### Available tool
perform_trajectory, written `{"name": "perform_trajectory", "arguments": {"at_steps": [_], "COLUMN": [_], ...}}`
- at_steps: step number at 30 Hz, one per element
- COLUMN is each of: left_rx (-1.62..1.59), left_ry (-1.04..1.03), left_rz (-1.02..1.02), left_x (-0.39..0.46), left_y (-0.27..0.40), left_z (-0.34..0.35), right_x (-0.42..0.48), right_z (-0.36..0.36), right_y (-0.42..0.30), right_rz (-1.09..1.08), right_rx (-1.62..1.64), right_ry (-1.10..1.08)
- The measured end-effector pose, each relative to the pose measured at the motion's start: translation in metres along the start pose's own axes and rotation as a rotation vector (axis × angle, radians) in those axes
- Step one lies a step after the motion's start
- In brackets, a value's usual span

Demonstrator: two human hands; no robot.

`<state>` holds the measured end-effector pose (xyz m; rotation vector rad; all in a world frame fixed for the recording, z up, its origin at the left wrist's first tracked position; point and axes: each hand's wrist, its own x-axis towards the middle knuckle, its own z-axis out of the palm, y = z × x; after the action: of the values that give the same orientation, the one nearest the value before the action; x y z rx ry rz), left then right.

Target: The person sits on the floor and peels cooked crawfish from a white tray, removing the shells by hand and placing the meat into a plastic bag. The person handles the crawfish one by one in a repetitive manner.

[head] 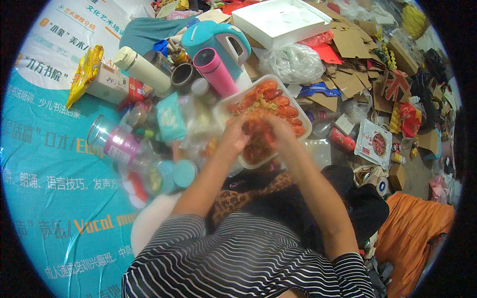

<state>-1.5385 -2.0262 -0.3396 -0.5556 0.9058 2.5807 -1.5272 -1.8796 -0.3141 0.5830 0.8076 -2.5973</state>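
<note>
A white plastic tray (306,124) lies before me, filled with red cooked crayfish (285,101) in reddish sauce, with pale minced bits on top. Over its middle, my left hand (237,133) and my right hand (278,128) come together with curled fingers. Between the fingertips is a reddish piece that looks like a crayfish, blurred and partly hidden by the fingers. Beyond the tray's far left corner, a pink tumbler (218,72) leans close by. Clear plastic film or bags, blurred, lie along the tray's left side.
Behind stand a turquoise electric kettle (208,41), a cream thermos (141,69) and a white foam box (279,24). To the left are a tissue pack (170,116) and a clear plastic jar (117,143). Flattened cardboard (348,41) and a red can (342,139) lie right.
</note>
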Motion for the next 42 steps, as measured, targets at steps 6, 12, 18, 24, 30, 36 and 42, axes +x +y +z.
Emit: {"name": "perform_trajectory", "arguments": {"at_steps": [6,12,18,24,30,36,42], "left_rx": [-0.083,0.060,0.797,0.512,0.648,0.563,1.112], "left_ry": [-0.010,-0.048,0.136,0.144,0.221,0.189,0.190], "left_rz": [0.023,0.124,0.520,0.420,0.424,0.290,-0.003], "left_x": [-0.001,-0.021,-0.018,-0.015,-0.018,-0.046,-0.072], "left_y": [-0.001,0.005,-0.002,-0.004,0.010,0.027,0.073], "left_z": [0.004,0.026,0.020,0.019,0.023,0.025,-0.011], "right_x": [-0.002,0.000,-0.005,-0.009,-0.010,0.001,-0.002], "right_z": [0.008,0.003,0.010,0.011,0.007,-0.012,0.015], "right_y": [0.000,-0.003,-0.001,-0.008,-0.024,-0.042,-0.029], "right_rz": [-0.033,-0.025,-0.227,-0.385,-0.440,-0.553,-0.687], "right_rx": [-0.003,-0.141,-0.278,-0.576,-0.660,-0.987,-1.554], "right_ry": [0.040,0.058,0.096,0.107,0.192,0.186,-0.049]}}
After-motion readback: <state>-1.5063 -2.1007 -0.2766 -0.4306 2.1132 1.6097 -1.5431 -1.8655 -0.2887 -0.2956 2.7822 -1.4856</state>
